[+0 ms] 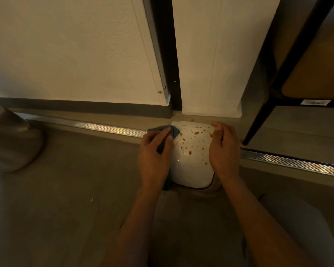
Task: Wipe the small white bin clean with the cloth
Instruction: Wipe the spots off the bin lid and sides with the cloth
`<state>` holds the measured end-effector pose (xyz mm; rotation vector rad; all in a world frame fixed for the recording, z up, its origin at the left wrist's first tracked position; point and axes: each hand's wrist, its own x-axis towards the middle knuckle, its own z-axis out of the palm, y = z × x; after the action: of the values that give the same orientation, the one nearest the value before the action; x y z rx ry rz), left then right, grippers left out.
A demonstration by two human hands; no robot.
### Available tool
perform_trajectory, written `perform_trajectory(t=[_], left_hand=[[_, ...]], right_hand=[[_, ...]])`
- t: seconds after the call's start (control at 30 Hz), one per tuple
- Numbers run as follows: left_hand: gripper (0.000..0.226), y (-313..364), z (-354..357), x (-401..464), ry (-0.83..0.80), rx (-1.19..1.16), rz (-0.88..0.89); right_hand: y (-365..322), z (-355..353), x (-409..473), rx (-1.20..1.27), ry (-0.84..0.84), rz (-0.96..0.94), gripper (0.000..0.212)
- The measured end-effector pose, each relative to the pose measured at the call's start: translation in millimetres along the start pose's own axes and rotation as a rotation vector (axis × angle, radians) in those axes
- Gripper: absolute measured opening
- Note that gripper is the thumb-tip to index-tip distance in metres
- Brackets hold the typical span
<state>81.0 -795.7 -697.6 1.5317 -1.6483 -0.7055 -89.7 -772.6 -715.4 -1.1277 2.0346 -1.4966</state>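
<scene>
A small white bin (191, 166) sits on the floor against the wall, its glossy top spattered with several brown spots. My left hand (154, 157) holds a blue cloth (174, 131) against the bin's left side; the cloth's lower end hangs out below my wrist. My right hand (223, 151) grips the bin's right edge with its fingers curled over the far corner. The bin's sides are hidden by both hands.
A metal floor strip (96, 126) runs left to right behind the bin. White wall panels (75, 54) rise beyond it, split by a dark gap. A black shelf frame leg (258, 124) stands at right. A rounded grey object (10, 143) sits at far left.
</scene>
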Motion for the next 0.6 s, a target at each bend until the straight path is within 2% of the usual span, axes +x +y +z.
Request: perform_trajectory(t=[0.1,0.2,0.3,0.4,0.5,0.6], left_hand=[[0.031,-20.6,-0.1,-44.4,0.046,0.009,0.074],[0.032,-33.2,0.0,-61.4,0.074,-0.004,0.046],[0.026,-21.5,-3.1,-35.1,0.041,-0.029,-0.018],[0.030,-1.8,-4.5,9.0,-0.022,0.023,-0.051],[0.030,8.5,-1.0,25.9,-0.060,0.099,0.055],[0.031,-0.8,1.0,-3.8,-0.039,0.139,0.157]], right_hand=[[0.2,-1.0,-0.5,-0.002,-0.005,-0.003,0.032],[0.1,-1.7,-1.2,-0.007,-0.011,-0.004,0.033],[-0.1,-1.1,-1.5,-0.003,-0.012,0.003,0.035],[0.2,0.0,-1.1,0.000,-0.009,0.008,0.036],[-0.4,-0.1,-0.9,-0.001,-0.001,0.014,0.036],[-1.3,-1.0,-1.3,0.000,0.004,0.016,0.037]])
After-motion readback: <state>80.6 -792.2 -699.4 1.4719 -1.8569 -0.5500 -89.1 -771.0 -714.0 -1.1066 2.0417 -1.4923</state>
